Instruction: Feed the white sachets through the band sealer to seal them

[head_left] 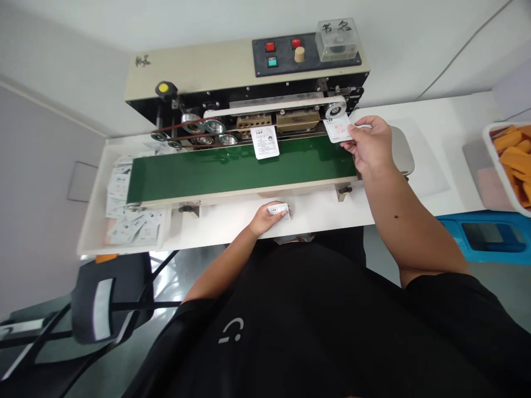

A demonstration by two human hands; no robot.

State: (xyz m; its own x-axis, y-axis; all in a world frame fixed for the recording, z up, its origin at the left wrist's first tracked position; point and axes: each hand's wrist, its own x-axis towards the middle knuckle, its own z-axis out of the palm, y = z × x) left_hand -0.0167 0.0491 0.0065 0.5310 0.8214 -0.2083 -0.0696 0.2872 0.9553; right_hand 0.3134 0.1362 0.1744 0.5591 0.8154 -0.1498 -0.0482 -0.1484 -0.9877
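My right hand point(371, 143) pinches a small white printed packet point(338, 130) by its lower right side. That packet's top edge is at the right end of the band sealer point(232, 72), beside the end roller. Near the table's front edge, my left hand point(267, 218) is closed around a stack of similar packets point(279, 209). Another white packet point(265, 142) hangs from the sealing bands mid-machine, its lower part over the green conveyor belt point(199, 171). I cannot tell how many packets the left hand holds.
At the left, a white bin point(85, 226) contains several packets. A bin with orange pieces point(516, 155) stands at the far right, above a blue crate point(483, 251). A black chair point(91, 298) is at lower left. Switches sit on the control panel point(286, 66).
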